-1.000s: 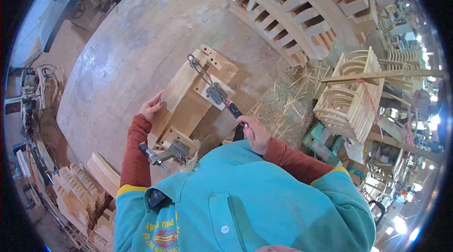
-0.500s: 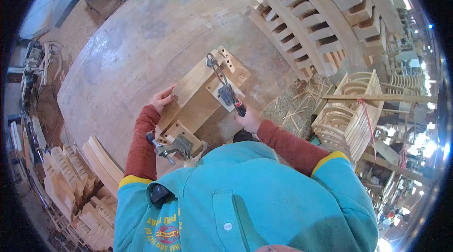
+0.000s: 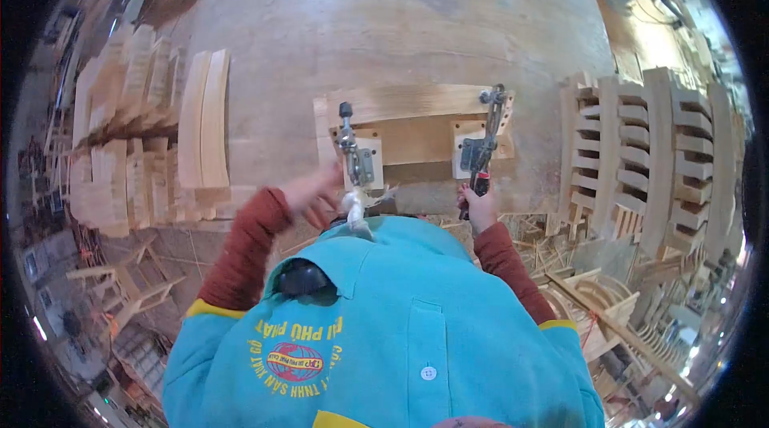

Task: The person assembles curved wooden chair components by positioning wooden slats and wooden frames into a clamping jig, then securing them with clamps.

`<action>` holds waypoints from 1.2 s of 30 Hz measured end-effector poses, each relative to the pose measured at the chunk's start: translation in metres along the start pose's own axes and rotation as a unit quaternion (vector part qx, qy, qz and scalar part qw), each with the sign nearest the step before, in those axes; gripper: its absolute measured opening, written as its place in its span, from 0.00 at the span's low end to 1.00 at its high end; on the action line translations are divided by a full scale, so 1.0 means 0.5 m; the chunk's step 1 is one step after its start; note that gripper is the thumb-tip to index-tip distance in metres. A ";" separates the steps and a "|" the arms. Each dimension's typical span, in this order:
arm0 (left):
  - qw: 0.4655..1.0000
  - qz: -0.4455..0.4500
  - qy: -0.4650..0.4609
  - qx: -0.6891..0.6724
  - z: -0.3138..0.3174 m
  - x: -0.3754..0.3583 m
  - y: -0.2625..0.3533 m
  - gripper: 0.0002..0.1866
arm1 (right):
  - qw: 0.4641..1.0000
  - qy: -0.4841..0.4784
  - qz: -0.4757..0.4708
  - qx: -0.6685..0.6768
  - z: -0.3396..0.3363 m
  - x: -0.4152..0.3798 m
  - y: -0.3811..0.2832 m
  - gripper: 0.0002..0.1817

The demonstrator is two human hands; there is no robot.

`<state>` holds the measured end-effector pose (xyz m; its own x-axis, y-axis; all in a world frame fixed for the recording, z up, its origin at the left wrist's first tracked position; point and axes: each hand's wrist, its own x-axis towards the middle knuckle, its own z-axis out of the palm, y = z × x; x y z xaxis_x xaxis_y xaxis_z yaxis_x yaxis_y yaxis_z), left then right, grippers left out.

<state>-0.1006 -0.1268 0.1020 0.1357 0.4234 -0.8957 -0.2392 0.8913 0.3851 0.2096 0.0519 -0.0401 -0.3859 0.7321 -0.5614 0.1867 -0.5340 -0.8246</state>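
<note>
Right hand (image 3: 479, 208): closed round the dark-and-red handle of the right clamp (image 3: 479, 149), right of frame centre. Left hand (image 3: 315, 194): motion-blurred, fingers loosely apart, nothing seen in its grasp, just beside the lower end of the left clamp (image 3: 350, 148); contact, cannot tell. White wrapping (image 3: 356, 208) round that lower end.

Two clamps, each mounted on one pale plate; both plates sit on the wooden jig (image 3: 416, 140), mid-frame. Curved strip (image 3: 400, 101), one, lies along the jig's upper side, ends left and right. Right clamp's arm reaches over its right end; left clamp's dark tip stands near its left end.

Room: a gap between the two plates; above the strip, the tabletop (image 3: 384, 28) runs wide towards the top of the frame. Its right edge slants down at upper right.

Left of frame: two curved pieces (image 3: 204, 120), side by side, well apart from the jig; stacked wood (image 3: 120, 108) beyond. Right of frame: one slatted stack (image 3: 661, 156), three columns of short slats. Lower left: one wooden frame (image 3: 132, 284).
</note>
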 end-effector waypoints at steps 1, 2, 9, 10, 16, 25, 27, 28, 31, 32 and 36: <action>0.996 0.019 -0.055 -0.067 0.048 0.000 -0.020 0.40 | 1.000 -0.014 0.007 0.010 0.002 -0.005 -0.012 0.10; 0.990 0.079 -0.012 -0.114 0.088 0.015 -0.043 0.40 | 1.000 -0.010 0.006 -0.004 0.004 -0.004 -0.013 0.09; 0.891 0.374 0.256 0.003 0.163 0.148 -0.179 0.45 | 1.000 -0.020 0.015 -0.011 -0.005 0.009 0.004 0.03; 0.887 0.369 0.278 0.008 0.171 0.153 -0.179 0.45 | 1.000 -0.017 0.004 -0.005 -0.005 0.011 0.005 0.03; 0.869 0.272 0.409 -0.058 0.157 0.268 -0.200 0.45 | 0.993 0.022 -0.025 -0.115 -0.002 0.002 -0.002 0.03; 0.831 0.313 0.446 -0.114 0.142 0.346 -0.208 0.28 | 0.997 0.033 -0.015 -0.063 0.005 0.009 0.012 0.09; 0.821 0.325 0.459 -0.100 0.155 0.324 -0.189 0.26 | 0.991 0.042 -0.037 -0.124 -0.002 0.025 0.033 0.09; 0.814 0.322 0.474 -0.089 0.156 0.325 -0.188 0.22 | 0.985 0.045 -0.042 -0.159 -0.012 0.028 0.051 0.09; 0.811 0.252 0.528 -0.007 0.165 0.303 -0.165 0.22 | 0.979 0.019 -0.105 -0.172 -0.031 0.052 0.085 0.07; 0.800 0.335 0.497 -0.042 0.147 0.346 -0.200 0.24 | 0.977 0.020 -0.116 -0.177 -0.025 0.043 0.068 0.07; 0.835 0.399 0.340 -0.168 0.133 0.343 -0.207 0.28 | 0.993 -0.022 -0.075 -0.090 -0.031 0.048 0.062 0.09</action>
<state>0.0113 -0.1355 -0.0766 -0.7459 0.5685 -0.3469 -0.2642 0.2255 0.9377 0.2199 0.0594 -0.0804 -0.4605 0.7763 -0.4304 0.2809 -0.3326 -0.9003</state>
